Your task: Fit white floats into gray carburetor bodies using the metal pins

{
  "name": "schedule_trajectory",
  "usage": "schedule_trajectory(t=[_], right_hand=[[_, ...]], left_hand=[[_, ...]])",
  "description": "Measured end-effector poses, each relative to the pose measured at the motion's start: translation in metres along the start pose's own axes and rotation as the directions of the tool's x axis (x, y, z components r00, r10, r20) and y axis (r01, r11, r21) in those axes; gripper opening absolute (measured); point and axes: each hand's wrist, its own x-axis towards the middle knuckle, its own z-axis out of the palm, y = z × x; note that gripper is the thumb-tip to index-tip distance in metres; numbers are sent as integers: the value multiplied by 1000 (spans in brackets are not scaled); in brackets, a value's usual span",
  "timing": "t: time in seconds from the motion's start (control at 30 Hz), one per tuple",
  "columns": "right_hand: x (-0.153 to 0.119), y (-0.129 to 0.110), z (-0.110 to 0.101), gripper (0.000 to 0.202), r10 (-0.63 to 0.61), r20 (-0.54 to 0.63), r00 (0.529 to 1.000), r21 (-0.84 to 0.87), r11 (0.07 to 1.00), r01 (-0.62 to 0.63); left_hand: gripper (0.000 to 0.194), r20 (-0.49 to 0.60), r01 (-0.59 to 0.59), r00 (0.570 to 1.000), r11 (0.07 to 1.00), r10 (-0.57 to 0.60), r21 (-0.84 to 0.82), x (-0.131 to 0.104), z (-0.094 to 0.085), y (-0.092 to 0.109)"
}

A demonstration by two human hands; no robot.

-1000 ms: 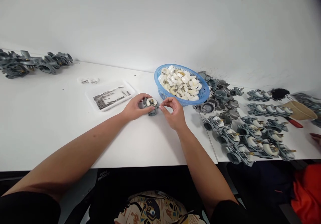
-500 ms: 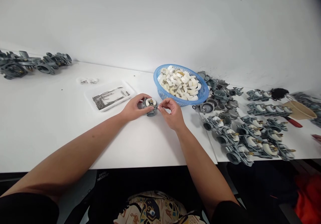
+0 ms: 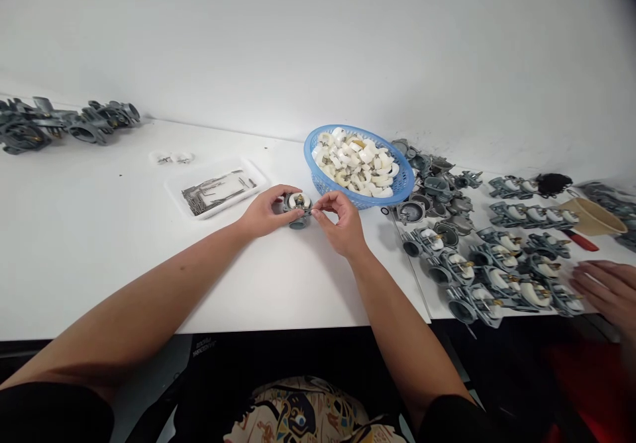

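My left hand (image 3: pixel 268 214) is wrapped round the left side of a grey metal carburetor body (image 3: pixel 298 220), which has a white float on top. At the body's right side, my right hand (image 3: pixel 340 223) pinches with thumb and forefinger; whatever lies between the fingertips is too small to make out. To the left is a white tray (image 3: pixel 185 212) with thin metal pins. Behind my right hand stands a blue basket (image 3: pixel 358 198) heaped with white floats.
Two white floats (image 3: pixel 183 157) lie behind the tray. Metal bodies (image 3: pixel 89 127) sit at the far left. Rows of bodies with floats (image 3: pixel 501 281), metal bowls (image 3: pixel 411 212), a red handle (image 3: pixel 581 240) and a beige container (image 3: pixel 593 218) are at right. Another person's hand (image 3: pixel 609 291) reaches in there.
The other person's hand has come further in from the right edge, beside the rows of bodies. My hands keep almost the same place and hold.
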Motion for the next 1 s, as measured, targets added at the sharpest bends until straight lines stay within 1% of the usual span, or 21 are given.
schedule_trajectory(t=[0.2, 0.43, 0.63, 0.83, 1.0], right_hand=[[0, -2, -1, 17, 6, 1, 1000, -11, 1000, -6], [-1, -5, 0, 15, -23, 10, 1000, -41, 999, 23], [1, 1, -3, 18, -41, -46, 998, -103, 994, 36], [2, 0, -4, 14, -52, -39, 998, -105, 993, 48], [0, -3, 1, 13, -89, -16, 996, -109, 990, 87]], left_hand=[[58, 14, 13, 1000, 1000, -12, -27, 0, -1, 3], [63, 72, 12, 997, 997, -7, -71, 1, -7, 3], [60, 73, 3, 997, 994, 5, -105, 2, -6, -1], [63, 64, 50, 997, 992, -43, -117, 2, -4, 3], [70, 88, 95, 993, 982, -82, -162, 1, -3, 6]])
